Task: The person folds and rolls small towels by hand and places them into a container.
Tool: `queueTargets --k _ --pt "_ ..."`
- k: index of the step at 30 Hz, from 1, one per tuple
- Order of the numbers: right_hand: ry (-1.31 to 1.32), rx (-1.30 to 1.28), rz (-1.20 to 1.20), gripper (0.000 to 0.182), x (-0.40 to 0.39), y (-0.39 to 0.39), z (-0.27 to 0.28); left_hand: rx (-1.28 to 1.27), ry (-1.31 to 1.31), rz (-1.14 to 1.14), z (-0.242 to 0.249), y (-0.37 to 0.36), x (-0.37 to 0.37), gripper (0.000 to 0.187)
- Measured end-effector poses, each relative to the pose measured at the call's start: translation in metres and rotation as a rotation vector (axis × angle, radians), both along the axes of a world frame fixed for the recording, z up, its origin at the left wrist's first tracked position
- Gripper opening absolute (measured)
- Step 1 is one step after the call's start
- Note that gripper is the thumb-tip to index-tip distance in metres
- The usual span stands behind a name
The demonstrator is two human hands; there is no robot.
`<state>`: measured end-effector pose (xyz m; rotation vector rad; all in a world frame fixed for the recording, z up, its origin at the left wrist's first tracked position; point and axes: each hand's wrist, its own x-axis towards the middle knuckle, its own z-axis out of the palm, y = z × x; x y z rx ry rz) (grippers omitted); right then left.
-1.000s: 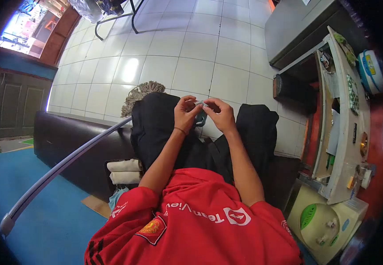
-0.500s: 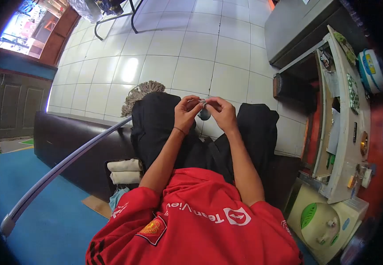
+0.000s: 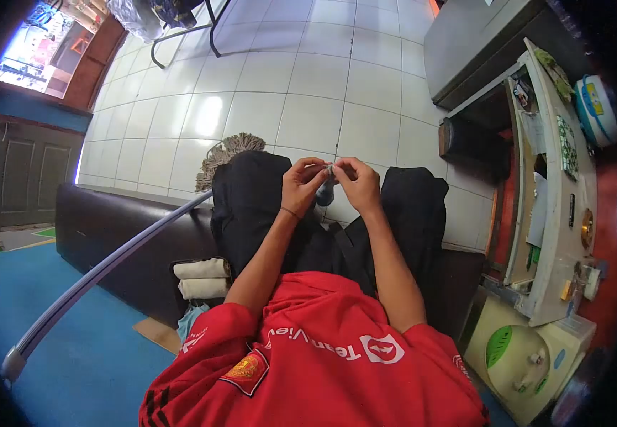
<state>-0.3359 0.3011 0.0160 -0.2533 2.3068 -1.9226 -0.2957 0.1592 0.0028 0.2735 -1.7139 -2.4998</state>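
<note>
Between my knees, both hands pinch the top of a small grey sock-like item. It hangs down below my fingers, and its exact kind is hard to make out. My left hand has thumb and fingers closed at its upper edge. Close beside it, my right hand grips the same edge from the other side. The fingertips of the two hands almost meet, and they partly hide the top of the item.
Left of my legs, a mop's grey handle slants to its stringy head on the tiles. Rolled cream cloths sit in a dark holder beside my left arm. To the right stand an open white cabinet and a water dispenser.
The grey item now hangs longer and slightly lower, more to the left. Both hands keep their pinch with only small finger movements.
</note>
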Motion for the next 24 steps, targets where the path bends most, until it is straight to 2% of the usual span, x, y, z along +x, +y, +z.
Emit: queueTargets --k 7,9,16,18,24 --pt "0.059 0.05 -0.042 0.013 0.001 0.0 0.005 -0.014 0.003 -0.017 0.0 0.0 0.0 0.023" --pt "0.043 0.073 -0.022 0.013 0.001 0.001 0.003 -0.117 -0.008 -0.017 -0.002 -0.001 0.0 0.023" --pt "-0.011 0.045 0.045 0.013 0.001 0.003 -0.002 -0.105 0.045 0.015 -0.02 -0.003 -0.001 0.019" --pt "-0.018 0.075 0.091 0.015 0.001 0.002 -0.006 -0.353 0.017 0.037 -0.025 -0.005 -0.002 0.017" --pt "-0.088 0.124 0.155 0.021 0.002 0.005 -0.006 -0.253 0.072 0.057 -0.019 -0.003 -0.001 0.015"
